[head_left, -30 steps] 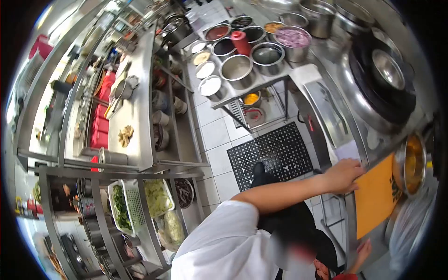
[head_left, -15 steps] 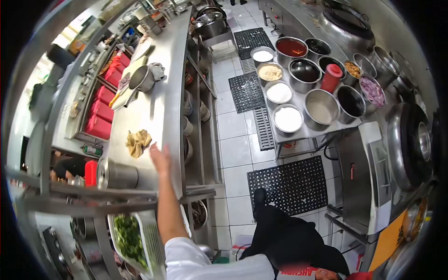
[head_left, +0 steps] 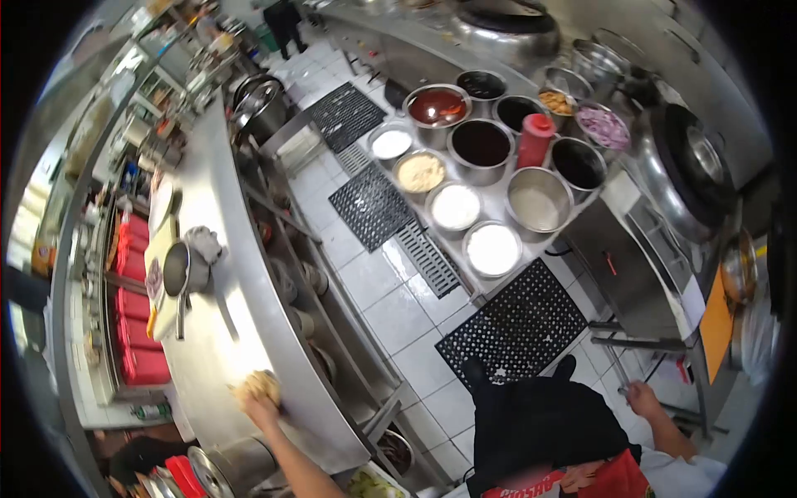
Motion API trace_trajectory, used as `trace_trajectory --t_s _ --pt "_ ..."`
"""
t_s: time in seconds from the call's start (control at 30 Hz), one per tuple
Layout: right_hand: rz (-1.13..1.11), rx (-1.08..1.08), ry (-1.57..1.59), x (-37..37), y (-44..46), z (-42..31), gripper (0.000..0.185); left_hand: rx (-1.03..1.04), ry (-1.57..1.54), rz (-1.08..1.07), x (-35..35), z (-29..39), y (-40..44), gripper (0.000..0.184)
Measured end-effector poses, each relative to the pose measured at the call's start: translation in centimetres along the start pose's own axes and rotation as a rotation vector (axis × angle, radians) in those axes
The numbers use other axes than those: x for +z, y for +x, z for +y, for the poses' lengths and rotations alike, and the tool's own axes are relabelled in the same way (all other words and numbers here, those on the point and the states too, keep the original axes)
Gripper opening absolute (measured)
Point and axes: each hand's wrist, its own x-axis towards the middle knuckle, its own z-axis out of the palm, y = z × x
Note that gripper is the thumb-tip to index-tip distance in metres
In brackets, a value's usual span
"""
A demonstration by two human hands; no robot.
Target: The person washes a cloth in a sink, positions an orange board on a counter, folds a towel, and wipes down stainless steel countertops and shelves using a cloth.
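My left hand (head_left: 260, 408) is on a crumpled yellowish-beige cloth (head_left: 256, 385) on the steel counter (head_left: 220, 349). Its fingers are closed over the cloth and partly hidden by it. Low on the right, my right hand (head_left: 642, 400) has curled fingers beside a thin metal bar near the stand's frame. What it holds, if anything, I cannot make out. Farther along the counter stands a long-handled saucepan (head_left: 184, 270), with a grey crumpled cloth (head_left: 203, 243) against it. A lidded steel pot (head_left: 232, 465) is close to my left forearm.
On the right, a table carries several steel pots of sauces and powders, including a red sauce pot (head_left: 437, 106), plus a red squeeze bottle (head_left: 536, 139). Black rubber mats (head_left: 510, 324) lie on the tiled floor. Red bins (head_left: 143, 336) line the counter's left side. A person (head_left: 284, 25) stands far off.
My left hand has moved onto the beige cloth and taken hold of it. The view has turned, and my right hand has come into sight at the lower right.
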Motion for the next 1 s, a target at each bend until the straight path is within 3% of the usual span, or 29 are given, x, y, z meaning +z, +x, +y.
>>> trace_trajectory --t_s 0.03,0.07,0.1,0.13,0.17,0.2,0.23,0.33,0.37,0.4,0.43,0.47,0.5,0.57,0.63,0.73,0.8,0.9,1.0 --pt "0.036 -0.096 -0.045 0.6 0.6 -2.3 0.035 0.046 -0.058 -0.173 -2.6 3.5 -2.7 0.042" --pt "0.044 -0.14 -0.037 -0.5 -0.2 -9.5 0.034 0.004 -0.173 -0.33 -6.0 8.5 -6.7 0.045" --pt "0.041 -0.216 -0.016 0.3 0.7 -11.8 0.038 0.237 -0.394 -0.375 -3.1 7.4 -8.9 0.047" --pt "0.028 -0.341 0.018 0.2 1.0 -14.8 0.04 0.247 -0.437 -0.504 -6.8 14.4 -13.3 0.05" --pt "-0.039 -0.389 0.329 -0.3 0.7 -18.4 0.041 0.326 -0.699 -0.674 -6.1 18.2 -16.4 0.045" --pt "-0.053 -0.431 0.422 0.7 1.4 -18.8 0.043 0.363 -0.958 -0.884 -5.3 22.1 -19.7 0.041" --pt "-0.175 -0.379 0.511 -1.4 0.5 -21.6 0.05 0.413 -1.0 -1.017 -5.1 27.1 -23.3 0.036" --pt "-0.05 -0.553 0.928 -1.8 -0.7 -22.8 0.072 0.644 -0.982 -1.454 -9.5 42.3 -34.9 0.028" --pt "0.118 -0.635 0.783 -2.6 -0.6 -21.9 0.068 0.833 -0.969 -1.609 -10.1 46.1 -38.9 0.025" --pt "0.245 -0.604 0.899 -3.5 -1.5 -21.3 0.056 1.104 -0.864 -1.725 -9.5 48.7 -42.5 0.03" --pt "0.338 -0.55 1.162 -4.4 -1.4 -19.8 0.048 1.455 -0.682 -1.494 -11.2 51.3 -45.6 0.03" --pt "0.425 -0.505 1.416 -6.0 -0.9 -18.0 0.041 1.568 -0.658 -1.633 -11.4 53.7 -47.9 0.037" --pt "0.568 -0.489 1.381 -8.0 -1.1 -15.8 0.035 1.676 -0.629 -1.764 -11.5 55.9 -49.9 0.044" --pt "0.793 -0.41 1.269 -11.4 -1.7 -10.2 0.03 1.764 -0.599 -1.67 -12.7 57.9 -54.2 0.052" --pt "0.927 -0.273 1.229 -15.1 -2.5 -4.1 0.032 1.75 -0.557 -1.673 -13.2 59.9 -58.5 0.06" --pt "1.148 -0.183 1.235 -21.2 -1.7 5.7 0.038 1.628 -0.531 -1.726 -9.0 62.9 -65.7 0.052" --pt "1.201 -0.048 1.01 -22.6 1.1 14.5 0.047 1.65 -0.505 -1.606 -6.8 64.8 -70.4 0.048" --pt "1.191 0.472 0.242 -22.8 5.0 21.8 0.057 1.665 -0.511 -1.448 -2.0 67.1 -76.0 0.042" --pt "1.079 0.583 -0.116 -21.4 10.1 22.6 0.061 1.14 -0.515 -1.76 2.4 68.6 -79.4 0.039"
